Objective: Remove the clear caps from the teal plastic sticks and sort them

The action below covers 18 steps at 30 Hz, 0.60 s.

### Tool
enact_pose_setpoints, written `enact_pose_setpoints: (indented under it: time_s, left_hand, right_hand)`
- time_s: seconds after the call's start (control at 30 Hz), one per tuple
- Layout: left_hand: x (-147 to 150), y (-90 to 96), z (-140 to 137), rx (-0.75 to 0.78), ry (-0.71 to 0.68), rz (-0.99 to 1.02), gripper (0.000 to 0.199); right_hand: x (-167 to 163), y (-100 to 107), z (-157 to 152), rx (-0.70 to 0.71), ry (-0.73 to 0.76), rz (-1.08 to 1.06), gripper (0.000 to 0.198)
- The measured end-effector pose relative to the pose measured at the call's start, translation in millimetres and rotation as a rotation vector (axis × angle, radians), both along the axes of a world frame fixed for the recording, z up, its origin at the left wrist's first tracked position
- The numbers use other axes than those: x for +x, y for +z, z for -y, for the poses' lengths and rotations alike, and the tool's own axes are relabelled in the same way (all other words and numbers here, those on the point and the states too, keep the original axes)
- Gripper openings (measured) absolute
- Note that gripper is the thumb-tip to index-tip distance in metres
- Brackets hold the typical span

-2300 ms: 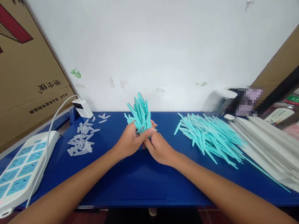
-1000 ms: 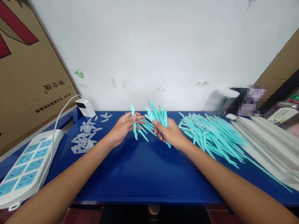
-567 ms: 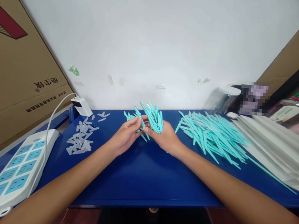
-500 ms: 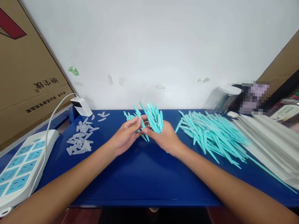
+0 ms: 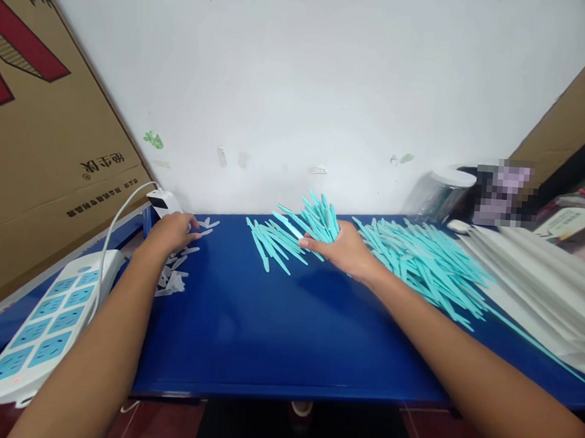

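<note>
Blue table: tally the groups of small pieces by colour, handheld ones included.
Turquoise: 3 (bunch in right hand, small middle pile, large right-side pile)
Whitish: 1 (scattered pieces, partly behind left hand)
Total: 4 groups; single pieces overlap too much to count.

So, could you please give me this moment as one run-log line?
left grip: at pale pieces, contact unclear | right grip: holding teal bundle | table: small teal pile, large teal pile

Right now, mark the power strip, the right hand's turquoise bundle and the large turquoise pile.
Power strip (image 5: 58, 319), head view, middle of socket face.
Turquoise bundle (image 5: 324, 218), head view, upper part.
Large turquoise pile (image 5: 424, 263), head view, top middle.
</note>
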State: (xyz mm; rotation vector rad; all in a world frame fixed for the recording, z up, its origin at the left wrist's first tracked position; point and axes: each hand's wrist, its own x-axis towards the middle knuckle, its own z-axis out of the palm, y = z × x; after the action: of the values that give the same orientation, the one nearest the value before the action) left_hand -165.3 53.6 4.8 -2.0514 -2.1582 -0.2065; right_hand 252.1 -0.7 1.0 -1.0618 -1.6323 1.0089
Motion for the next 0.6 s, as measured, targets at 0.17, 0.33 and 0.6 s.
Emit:
enact_pose_setpoints:
  time_s: [0.17,0.33,0.6]
  left_hand:
    - [4.8,-12.3,-11.8,-0.15,-0.13,0.142,0.02]
    - [32.0,-12.5,-9.2,-0.142,-0.222,0.161,0.022]
    - [93.5,-12.5,15.3,-0.082,-0.5,0.65,0.034]
  right_hand:
    - [4.9,0.3,-2.9,0.051,0.027,0.122,0.036]
    - [5.9,6.5,0.3,0.032,0.105,0.131,0.031]
    - [6.1,9.0,1.8,-0.066,0.17,0.12,0.038]
